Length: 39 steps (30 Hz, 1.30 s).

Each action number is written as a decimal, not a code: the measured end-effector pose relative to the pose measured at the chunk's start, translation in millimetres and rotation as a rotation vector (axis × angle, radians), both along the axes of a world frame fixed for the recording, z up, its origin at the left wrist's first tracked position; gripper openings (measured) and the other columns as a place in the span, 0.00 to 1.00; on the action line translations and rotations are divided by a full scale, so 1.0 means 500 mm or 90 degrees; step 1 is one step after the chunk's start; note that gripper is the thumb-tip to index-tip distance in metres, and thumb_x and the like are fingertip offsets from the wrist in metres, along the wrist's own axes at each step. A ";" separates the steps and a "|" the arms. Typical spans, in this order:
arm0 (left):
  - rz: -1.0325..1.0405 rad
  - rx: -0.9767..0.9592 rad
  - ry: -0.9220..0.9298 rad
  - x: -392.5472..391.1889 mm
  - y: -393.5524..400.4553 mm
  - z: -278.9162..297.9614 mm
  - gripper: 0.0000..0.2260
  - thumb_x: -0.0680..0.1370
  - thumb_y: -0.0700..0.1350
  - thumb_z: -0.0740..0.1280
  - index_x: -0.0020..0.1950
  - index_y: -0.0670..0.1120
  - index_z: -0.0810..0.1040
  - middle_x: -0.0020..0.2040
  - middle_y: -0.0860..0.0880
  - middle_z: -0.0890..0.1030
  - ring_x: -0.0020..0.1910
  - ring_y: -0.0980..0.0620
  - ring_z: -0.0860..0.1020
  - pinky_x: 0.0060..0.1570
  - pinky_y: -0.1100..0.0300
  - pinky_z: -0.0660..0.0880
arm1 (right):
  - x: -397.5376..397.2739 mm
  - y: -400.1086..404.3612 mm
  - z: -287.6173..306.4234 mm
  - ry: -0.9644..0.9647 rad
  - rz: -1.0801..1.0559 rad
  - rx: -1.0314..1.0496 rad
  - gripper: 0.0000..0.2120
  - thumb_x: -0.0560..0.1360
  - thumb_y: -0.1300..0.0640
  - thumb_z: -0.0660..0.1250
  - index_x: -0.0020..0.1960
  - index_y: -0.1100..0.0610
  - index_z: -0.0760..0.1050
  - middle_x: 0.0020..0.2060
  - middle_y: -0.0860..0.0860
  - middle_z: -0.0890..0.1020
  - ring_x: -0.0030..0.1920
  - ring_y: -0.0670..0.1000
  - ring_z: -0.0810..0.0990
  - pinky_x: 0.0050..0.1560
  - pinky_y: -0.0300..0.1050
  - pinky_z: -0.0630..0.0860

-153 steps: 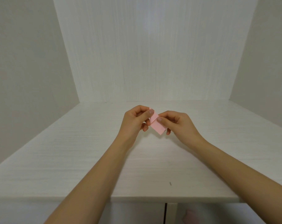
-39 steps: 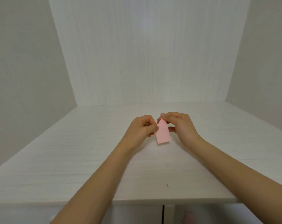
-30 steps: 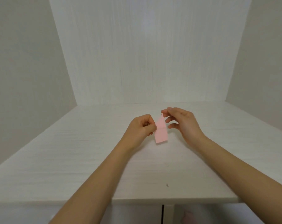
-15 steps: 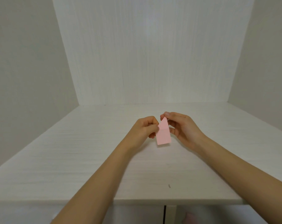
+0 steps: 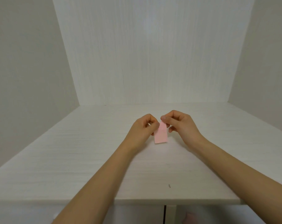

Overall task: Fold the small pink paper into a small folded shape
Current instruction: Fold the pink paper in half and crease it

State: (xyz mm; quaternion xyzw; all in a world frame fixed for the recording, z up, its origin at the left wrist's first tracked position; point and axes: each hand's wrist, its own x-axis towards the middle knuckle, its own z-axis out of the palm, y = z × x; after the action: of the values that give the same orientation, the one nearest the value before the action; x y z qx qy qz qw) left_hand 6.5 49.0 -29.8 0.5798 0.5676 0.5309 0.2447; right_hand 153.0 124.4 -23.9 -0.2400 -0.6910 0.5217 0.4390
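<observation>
Paper (image 5: 160, 135), pink and already folded narrow, hangs above the bench (image 5: 72, 159) between the left hand (image 5: 142, 129) and right hand (image 5: 179, 122), both pinching its upper end, and looks light, limp and easily creased, best held by its edges.

Both hands raised, fingers curled — left (image 5: 144, 127), right (image 5: 180, 122).

Top of the paper (image 5: 161, 135) tucked behind the fingertips (image 5: 163, 118), its folds unreadable, both forearms cut off at the bottom edge, tiny dark speck (image 5: 169, 186) on the desk (image 5: 72, 159), too small to identify
</observation>
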 end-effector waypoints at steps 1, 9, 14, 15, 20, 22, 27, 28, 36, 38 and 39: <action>0.012 0.013 -0.003 0.000 0.002 0.001 0.05 0.78 0.41 0.64 0.43 0.42 0.75 0.41 0.46 0.80 0.36 0.56 0.75 0.35 0.70 0.68 | -0.002 -0.002 -0.001 -0.003 0.002 0.011 0.06 0.74 0.61 0.69 0.39 0.61 0.78 0.37 0.53 0.81 0.37 0.47 0.77 0.35 0.37 0.72; 0.038 0.005 -0.039 0.005 -0.001 0.008 0.02 0.70 0.43 0.64 0.38 0.45 0.75 0.44 0.38 0.81 0.38 0.53 0.73 0.39 0.60 0.67 | -0.018 -0.014 -0.007 -0.037 -0.024 0.079 0.07 0.75 0.60 0.69 0.38 0.57 0.79 0.38 0.55 0.82 0.36 0.44 0.76 0.35 0.35 0.73; 0.090 -0.040 -0.029 -0.011 0.007 0.004 0.06 0.72 0.37 0.65 0.36 0.44 0.72 0.33 0.48 0.77 0.32 0.54 0.74 0.37 0.59 0.69 | -0.012 0.002 0.003 0.061 -0.086 0.032 0.08 0.76 0.60 0.67 0.38 0.58 0.76 0.36 0.51 0.79 0.36 0.45 0.76 0.35 0.36 0.73; 0.104 -0.049 -0.028 -0.017 0.006 0.003 0.07 0.73 0.37 0.65 0.36 0.44 0.72 0.33 0.49 0.77 0.32 0.53 0.74 0.37 0.59 0.70 | -0.005 0.009 0.007 0.110 -0.105 0.002 0.08 0.77 0.60 0.66 0.38 0.58 0.76 0.35 0.51 0.78 0.36 0.46 0.76 0.34 0.36 0.72; 0.096 -0.008 -0.057 -0.017 0.003 0.007 0.03 0.77 0.41 0.65 0.44 0.43 0.76 0.39 0.50 0.80 0.33 0.56 0.76 0.37 0.61 0.69 | 0.010 0.025 0.009 0.126 -0.118 -0.047 0.09 0.77 0.58 0.67 0.38 0.57 0.76 0.30 0.51 0.75 0.30 0.47 0.71 0.33 0.39 0.69; 0.072 -0.003 -0.053 -0.008 0.002 0.010 0.07 0.79 0.46 0.64 0.48 0.43 0.77 0.44 0.51 0.81 0.36 0.57 0.76 0.38 0.63 0.69 | -0.001 0.018 0.004 0.097 -0.087 -0.042 0.08 0.77 0.58 0.67 0.39 0.58 0.77 0.30 0.51 0.76 0.30 0.47 0.73 0.33 0.39 0.71; 0.078 0.015 -0.027 -0.009 -0.001 0.009 0.04 0.78 0.42 0.66 0.44 0.44 0.79 0.41 0.49 0.79 0.38 0.55 0.75 0.39 0.64 0.69 | -0.010 0.006 -0.001 0.034 -0.005 -0.047 0.04 0.76 0.62 0.67 0.44 0.61 0.79 0.38 0.53 0.81 0.35 0.45 0.80 0.35 0.38 0.78; 0.087 0.009 -0.018 -0.010 0.000 0.008 0.04 0.77 0.40 0.66 0.43 0.44 0.79 0.40 0.48 0.79 0.38 0.54 0.75 0.40 0.63 0.69 | -0.010 0.005 -0.002 0.009 0.000 -0.040 0.04 0.76 0.62 0.67 0.44 0.61 0.79 0.39 0.54 0.82 0.36 0.45 0.81 0.36 0.39 0.78; 0.118 0.002 0.103 0.008 -0.004 0.000 0.03 0.74 0.38 0.66 0.41 0.41 0.79 0.38 0.45 0.79 0.35 0.54 0.73 0.33 0.68 0.67 | -0.008 -0.012 -0.004 -0.231 -0.099 0.152 0.04 0.71 0.63 0.66 0.40 0.57 0.78 0.34 0.49 0.78 0.35 0.47 0.75 0.36 0.43 0.77; 0.125 0.002 0.090 0.004 -0.004 0.004 0.03 0.74 0.37 0.66 0.41 0.41 0.79 0.37 0.47 0.78 0.35 0.54 0.72 0.31 0.71 0.65 | -0.003 -0.007 0.001 -0.243 -0.114 0.152 0.04 0.71 0.63 0.66 0.39 0.57 0.77 0.33 0.50 0.77 0.34 0.48 0.74 0.34 0.43 0.76; 0.126 0.002 0.086 0.003 -0.005 0.005 0.03 0.74 0.37 0.66 0.40 0.41 0.79 0.36 0.48 0.77 0.35 0.54 0.72 0.30 0.71 0.65 | -0.001 -0.006 0.002 -0.248 -0.116 0.146 0.04 0.71 0.63 0.66 0.38 0.57 0.77 0.33 0.50 0.77 0.34 0.48 0.74 0.33 0.41 0.76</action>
State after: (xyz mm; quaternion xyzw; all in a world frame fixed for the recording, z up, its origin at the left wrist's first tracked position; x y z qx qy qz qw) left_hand 7.9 46.3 -27.4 0.5560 0.6365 0.5127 0.1515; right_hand 152.7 121.6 -22.9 -0.3463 -0.7927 0.3422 0.3669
